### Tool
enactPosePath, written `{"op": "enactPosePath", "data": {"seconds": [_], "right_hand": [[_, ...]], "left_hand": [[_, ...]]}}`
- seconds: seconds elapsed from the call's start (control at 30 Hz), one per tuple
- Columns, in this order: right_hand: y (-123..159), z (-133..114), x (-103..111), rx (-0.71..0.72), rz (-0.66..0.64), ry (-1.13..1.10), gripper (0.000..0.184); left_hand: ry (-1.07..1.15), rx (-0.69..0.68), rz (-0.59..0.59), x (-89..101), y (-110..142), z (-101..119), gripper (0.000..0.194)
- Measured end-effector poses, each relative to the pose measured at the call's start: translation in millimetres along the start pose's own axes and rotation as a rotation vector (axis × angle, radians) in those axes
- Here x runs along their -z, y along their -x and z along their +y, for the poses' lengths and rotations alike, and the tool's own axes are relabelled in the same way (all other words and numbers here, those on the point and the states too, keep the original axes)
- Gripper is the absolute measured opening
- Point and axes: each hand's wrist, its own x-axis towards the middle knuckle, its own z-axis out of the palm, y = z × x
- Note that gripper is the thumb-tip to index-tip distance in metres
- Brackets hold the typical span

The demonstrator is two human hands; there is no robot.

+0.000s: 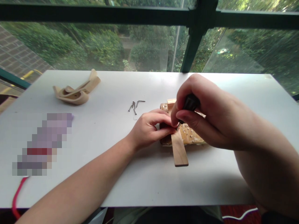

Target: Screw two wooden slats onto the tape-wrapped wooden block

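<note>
My right hand [205, 115] is wrapped round the black handle of a screwdriver [192, 102], which points steeply down. Its short visible shaft meets a flat, pale wooden piece [179, 151]. At that spot the thumb and fingers of my left hand [155, 126] are pinched together; what sits between them is hidden. The wooden piece lies across a brown block wrapped in clear tape [190, 133], its surface marked with several small holes. One end of the wood sticks out past the block's near edge. My right hand covers part of the block.
Several loose screws [134, 105] lie left of the block. A curved wooden part [76, 93] rests at the back left. A blurred-out purple object [46, 137] lies at the left, with a red strap [17, 196] hanging near the table's front edge. Windows stand behind the white table [105, 174].
</note>
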Motion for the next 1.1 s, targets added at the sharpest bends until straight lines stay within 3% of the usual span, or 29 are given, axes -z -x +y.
{"op": "enactPosePath", "data": {"seconds": [0.27,0.5,0.77,1.1], "right_hand": [[-1.7,-2.1,-0.9,0.034,0.037,0.013,0.01],[-2.3,-4.3,1.9,-0.029,-0.009,0.025,0.013],[-3.2,16.3,-15.6,0.237,0.203,-0.108,0.007],[-3.8,14.6,-14.9,0.25,0.19,-0.118,0.01]], "left_hand": [[-0.003,0.006,0.001,-0.3,-0.3,0.6,0.008],[0.01,0.006,0.0,-0.2,0.1,0.0,0.008],[0.03,0.042,0.003,-0.5,1.4,-0.9,0.007],[0.041,0.018,-0.004,-0.3,1.1,-2.2,0.011]]}}
